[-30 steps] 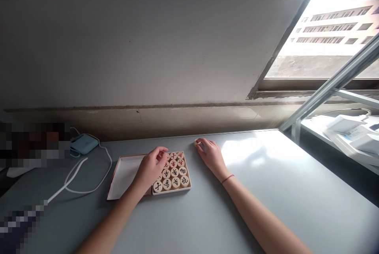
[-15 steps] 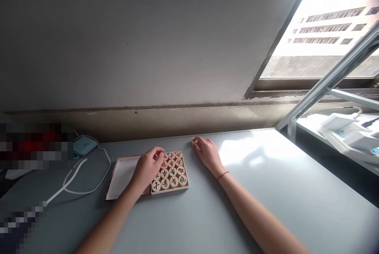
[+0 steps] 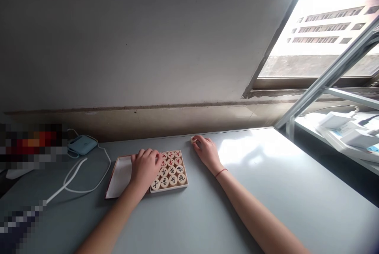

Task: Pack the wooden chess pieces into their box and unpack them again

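Note:
A shallow box [image 3: 186, 183] holds rows of round wooden Chinese chess pieces, black characters [image 3: 172, 180] in the near rows and red characters [image 3: 170, 162] in the far ones. Its lid [image 3: 120, 179] lies open on the left with the pale inside up. My left hand [image 3: 146, 169] rests over the box's left side, its fingers curled downward. Their tips and anything under them are hidden. Out to the right of the box, my right hand [image 3: 207, 152] has its fingers closed around a single red-marked chess piece [image 3: 193, 139] at the desk's far side.
A grey desk [image 3: 219, 214] runs to the wall. On the left lie a light blue device [image 3: 83, 144] and a looped white cable [image 3: 85, 190]. A metal frame [image 3: 310, 92] and a shelf with white boxes [image 3: 355, 131] stand at the right, near a window.
My left hand has rolled over, turning its knuckles up and hiding its fingertips. My right hand stays at the same piece. The view has shifted slightly.

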The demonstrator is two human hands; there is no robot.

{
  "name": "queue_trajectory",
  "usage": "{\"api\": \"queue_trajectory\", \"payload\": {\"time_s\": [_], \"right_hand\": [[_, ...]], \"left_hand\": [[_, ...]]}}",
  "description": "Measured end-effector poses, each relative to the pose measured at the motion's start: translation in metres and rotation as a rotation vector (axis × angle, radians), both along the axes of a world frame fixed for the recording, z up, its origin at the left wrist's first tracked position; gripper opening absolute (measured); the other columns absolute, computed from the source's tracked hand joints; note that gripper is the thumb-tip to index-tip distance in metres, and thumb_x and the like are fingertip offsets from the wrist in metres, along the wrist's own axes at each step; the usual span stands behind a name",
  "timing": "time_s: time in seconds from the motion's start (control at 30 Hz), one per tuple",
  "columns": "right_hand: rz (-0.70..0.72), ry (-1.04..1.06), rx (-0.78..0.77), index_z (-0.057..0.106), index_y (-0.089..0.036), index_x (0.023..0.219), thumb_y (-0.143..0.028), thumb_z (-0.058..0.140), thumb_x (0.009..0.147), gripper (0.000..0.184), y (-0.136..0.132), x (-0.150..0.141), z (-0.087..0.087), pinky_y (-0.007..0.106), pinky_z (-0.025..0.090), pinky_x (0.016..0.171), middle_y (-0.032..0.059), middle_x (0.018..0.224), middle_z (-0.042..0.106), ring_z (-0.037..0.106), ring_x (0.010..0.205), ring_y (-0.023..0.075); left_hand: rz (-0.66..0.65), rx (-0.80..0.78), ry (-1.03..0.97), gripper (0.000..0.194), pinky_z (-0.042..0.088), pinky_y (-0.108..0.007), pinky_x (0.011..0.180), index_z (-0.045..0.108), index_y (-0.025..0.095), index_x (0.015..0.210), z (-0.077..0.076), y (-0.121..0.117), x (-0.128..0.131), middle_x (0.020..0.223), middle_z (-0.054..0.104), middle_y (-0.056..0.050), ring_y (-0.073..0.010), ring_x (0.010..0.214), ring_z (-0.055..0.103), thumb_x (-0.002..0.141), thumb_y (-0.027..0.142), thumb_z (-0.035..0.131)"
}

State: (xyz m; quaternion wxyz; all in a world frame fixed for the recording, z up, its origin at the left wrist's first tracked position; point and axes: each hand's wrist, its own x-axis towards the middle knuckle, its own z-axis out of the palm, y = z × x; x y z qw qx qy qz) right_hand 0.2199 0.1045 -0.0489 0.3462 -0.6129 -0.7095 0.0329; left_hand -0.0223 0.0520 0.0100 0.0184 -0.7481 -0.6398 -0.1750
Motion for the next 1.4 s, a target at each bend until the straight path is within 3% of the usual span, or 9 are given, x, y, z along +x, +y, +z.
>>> {"api": "queue_trajectory", "payload": {"time_s": [0.2,0.37,0.73,0.87,0.93,1.03,1.13,1.23,1.4], "right_hand": [[-0.015,-0.004,0.006,0.06,-0.025,0.103,-0.023,0.05,0.086,0.021,-0.001,-0.002,0.002,0.031,0.044,0.072,0.0035,0.089,0.071,0.061,0.085,0.022],[-0.043,0.002,0.153,0.057,-0.019,0.111,-0.026,0.048,0.088,0.025,-0.011,-0.01,0.01,0.038,0.044,0.082,0.01,0.107,0.067,0.055,0.101,0.0263],[0.288,0.053,0.251,0.059,-0.023,0.103,-0.018,0.048,0.087,0.019,-0.04,-0.04,0.029,0.04,0.044,0.09,0.0068,0.101,0.068,0.055,0.105,0.0242],[0.467,0.113,0.295,0.058,-0.024,0.105,-0.024,0.06,0.083,0.022,-0.054,-0.051,0.041,0.039,0.048,0.086,0.007,0.104,0.068,0.059,0.101,0.0229],[0.489,0.151,0.329,0.058,-0.024,0.106,-0.023,0.059,0.084,0.023,-0.059,-0.057,0.044,0.038,0.05,0.083,0.007,0.104,0.069,0.061,0.099,0.0216],[0.467,0.187,0.379,0.059,-0.025,0.104,-0.02,0.055,0.086,0.02,-0.06,-0.06,0.046,0.035,0.051,0.079,0.0062,0.099,0.07,0.065,0.091,0.0192],[0.432,0.202,0.39,0.06,-0.023,0.098,-0.02,0.055,0.086,0.014,-0.049,-0.048,0.046,0.034,0.051,0.08,0.0065,0.099,0.07,0.065,0.091,0.0184],[0.222,0.237,0.363,0.062,-0.022,0.09,-0.025,0.053,0.088,0.01,-0.031,-0.021,0.041,0.035,0.05,0.085,0.0082,0.1,0.07,0.063,0.097,0.0201],[-0.038,0.143,0.214,0.063,-0.023,0.081,-0.033,0.05,0.088,0.018,-0.009,0.018,0.014,0.037,0.049,0.08,0.007,0.092,0.071,0.063,0.09,0.0228]], "left_hand": [[0.022,-0.041,0.111,0.039,0.037,-0.042,0.077,0.072,0.022,0.08,-0.004,-0.002,0.002,0.091,0.068,-0.01,-0.0281,0.088,0.054,0.091,0.036,0.037],[0.034,-0.102,0.1,0.041,0.037,-0.042,0.079,0.073,0.022,0.086,0.0,-0.005,0.004,0.095,0.067,-0.01,-0.0283,0.093,0.054,0.093,0.038,0.035],[0.002,-0.074,-0.101,0.026,0.036,-0.039,0.08,0.062,0.022,0.076,0.006,-0.002,0.006,0.076,0.071,-0.004,-0.0255,0.084,0.062,0.089,0.036,0.045],[-0.16,0.04,-0.279,0.024,0.041,-0.033,0.077,0.059,0.022,0.078,0.018,-0.007,0.01,0.078,0.069,-0.003,-0.0205,0.078,0.061,0.088,0.038,0.043],[-0.207,-0.004,-0.43,0.026,0.044,-0.029,0.072,0.058,0.023,0.077,0.024,-0.012,0.015,0.074,0.067,-0.002,-0.0177,0.072,0.06,0.087,0.04,0.042],[-0.17,-0.137,-0.616,0.027,0.046,-0.025,0.063,0.058,0.022,0.077,0.028,-0.017,0.023,0.071,0.066,0.001,-0.0147,0.063,0.059,0.086,0.044,0.044],[-0.167,-0.167,-0.798,0.026,0.05,-0.026,0.068,0.059,0.021,0.081,0.023,-0.016,0.024,0.083,0.07,-0.002,-0.0153,0.072,0.064,0.085,0.044,0.048],[-0.16,-0.162,-1.035,0.025,0.053,-0.031,0.08,0.057,0.019,0.084,0.015,-0.01,0.017,0.1,0.07,-0.008,-0.0185,0.09,0.067,0.082,0.044,0.056],[-0.135,-0.213,-1.149,0.032,0.055,-0.035,0.084,0.057,0.019,0.098,0.005,-0.002,0.009,0.095,0.069,-0.007,-0.019,0.09,0.068,0.082,0.047,0.057]]}}
